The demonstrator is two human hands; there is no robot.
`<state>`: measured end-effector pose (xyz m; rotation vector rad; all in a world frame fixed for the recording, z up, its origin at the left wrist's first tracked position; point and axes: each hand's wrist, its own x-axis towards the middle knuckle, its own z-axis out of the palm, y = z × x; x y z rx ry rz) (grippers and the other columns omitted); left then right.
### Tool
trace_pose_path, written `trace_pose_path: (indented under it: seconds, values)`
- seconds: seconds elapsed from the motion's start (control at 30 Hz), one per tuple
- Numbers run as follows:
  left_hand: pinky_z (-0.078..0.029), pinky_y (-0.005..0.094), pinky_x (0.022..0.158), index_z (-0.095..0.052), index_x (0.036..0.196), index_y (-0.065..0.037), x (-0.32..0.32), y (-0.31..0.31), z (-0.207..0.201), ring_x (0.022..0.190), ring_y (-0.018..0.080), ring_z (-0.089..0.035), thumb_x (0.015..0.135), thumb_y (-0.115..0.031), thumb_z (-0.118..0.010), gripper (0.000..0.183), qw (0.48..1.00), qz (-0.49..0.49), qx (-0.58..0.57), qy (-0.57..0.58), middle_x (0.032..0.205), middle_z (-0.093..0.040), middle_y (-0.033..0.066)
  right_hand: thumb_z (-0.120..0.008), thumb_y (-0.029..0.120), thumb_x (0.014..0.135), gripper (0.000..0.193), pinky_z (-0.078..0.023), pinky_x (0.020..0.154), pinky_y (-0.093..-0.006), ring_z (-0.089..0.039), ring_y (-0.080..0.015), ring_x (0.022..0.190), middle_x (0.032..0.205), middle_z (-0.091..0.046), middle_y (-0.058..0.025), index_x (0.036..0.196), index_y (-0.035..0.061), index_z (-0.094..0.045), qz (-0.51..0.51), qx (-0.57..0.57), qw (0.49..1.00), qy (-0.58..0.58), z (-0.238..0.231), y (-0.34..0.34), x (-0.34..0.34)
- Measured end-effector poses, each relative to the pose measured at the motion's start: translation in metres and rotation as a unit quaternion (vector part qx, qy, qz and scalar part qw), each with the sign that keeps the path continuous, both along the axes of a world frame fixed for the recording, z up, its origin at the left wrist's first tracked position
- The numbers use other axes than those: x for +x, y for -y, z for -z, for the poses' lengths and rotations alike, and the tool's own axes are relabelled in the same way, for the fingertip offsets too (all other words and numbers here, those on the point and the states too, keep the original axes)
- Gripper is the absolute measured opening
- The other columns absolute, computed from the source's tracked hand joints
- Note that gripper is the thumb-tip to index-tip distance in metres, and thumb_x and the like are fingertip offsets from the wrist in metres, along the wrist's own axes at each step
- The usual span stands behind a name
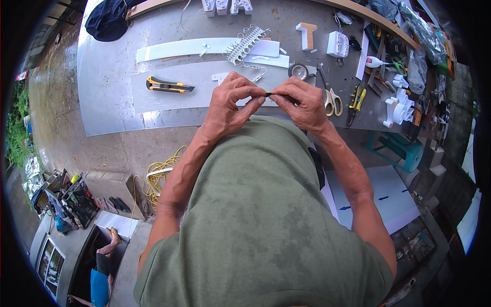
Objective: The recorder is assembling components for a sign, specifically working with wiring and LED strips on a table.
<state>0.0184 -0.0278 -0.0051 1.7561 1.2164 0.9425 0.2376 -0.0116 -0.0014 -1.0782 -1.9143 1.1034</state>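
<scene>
My left hand (228, 104) and my right hand (303, 104) meet over the near edge of the table, both closed in a fingertip pinch. Between them is a small black piece of tape (268, 94), mostly covered by the fingers. Just beyond lies a black tape roll (298, 71). A string of white light modules (245, 46) rests on white strips (194, 48), and its thin wire trails toward my hands. To the right of my right hand are scissors (333, 102) with pale handles. A yellow-and-black utility knife (170, 85) lies to the left.
White block letters (227, 6) stand at the far edge, near a T-shaped letter (307, 36) and a white box (338, 44). Pliers (356, 105) and other tools crowd the right. A green stool (409, 153) and yellow cable (158, 174) are below. A person (102, 279) is at lower left.
</scene>
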Motion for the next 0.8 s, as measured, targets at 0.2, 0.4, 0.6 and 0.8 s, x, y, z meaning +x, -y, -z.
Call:
trace_pose_path:
  seconds: [0.2, 0.4, 0.6, 0.8]
  values:
    - [-0.051, 0.0342, 0.072, -0.078, 0.093, -0.010, 0.002, -0.002, 0.001, 0.082, 0.0200, -0.061, 0.076, -0.012, -0.085, 0.018, 1.000, -0.004, 0.024, -0.017, 0.083, -0.070, 0.0031, -0.076, 0.002, 0.083, 0.014, -0.053, 0.062, -0.0322, -0.066, -0.0206, 0.072, 0.086, -0.066, -0.0072, 0.096, 0.0021, -0.071, -0.035, 0.076, 0.996, 0.037, -0.003, -0.002, 0.000]
    - [-0.049, 0.0324, 0.069, -0.077, 0.090, -0.009, 0.002, 0.000, 0.001, 0.078, 0.0183, -0.059, 0.077, -0.009, -0.082, 0.014, 1.000, -0.007, -0.001, -0.001, 0.080, -0.069, 0.0039, -0.076, 0.002, 0.084, 0.015, -0.051, 0.062, -0.0341, -0.065, -0.0221, 0.071, 0.086, -0.064, -0.0084, 0.098, 0.0019, -0.069, -0.041, 0.050, 0.997, 0.028, -0.001, 0.000, 0.000]
    - [-0.042, 0.0259, 0.066, -0.074, 0.094, -0.005, 0.001, 0.005, 0.009, 0.073, 0.0081, -0.051, 0.087, -0.016, -0.074, 0.013, 0.960, -0.028, -0.260, 0.104, 0.080, -0.066, -0.0010, -0.076, 0.002, 0.085, 0.015, -0.051, 0.061, -0.0356, -0.064, -0.0232, 0.069, 0.084, -0.062, -0.0085, 0.097, 0.0019, -0.066, -0.032, 0.013, 0.998, 0.046, -0.004, 0.003, -0.006]
    - [-0.040, 0.0247, 0.066, -0.070, 0.095, -0.001, -0.001, 0.003, 0.006, 0.074, 0.0055, -0.049, 0.092, -0.023, -0.070, 0.022, 0.915, -0.017, -0.363, 0.173, 0.081, -0.062, -0.0033, -0.076, 0.001, 0.084, 0.022, -0.051, 0.058, -0.0350, -0.064, -0.0227, 0.068, 0.083, -0.062, -0.0069, 0.103, 0.0032, -0.065, -0.008, 0.064, 0.998, 0.017, -0.002, 0.006, -0.009]
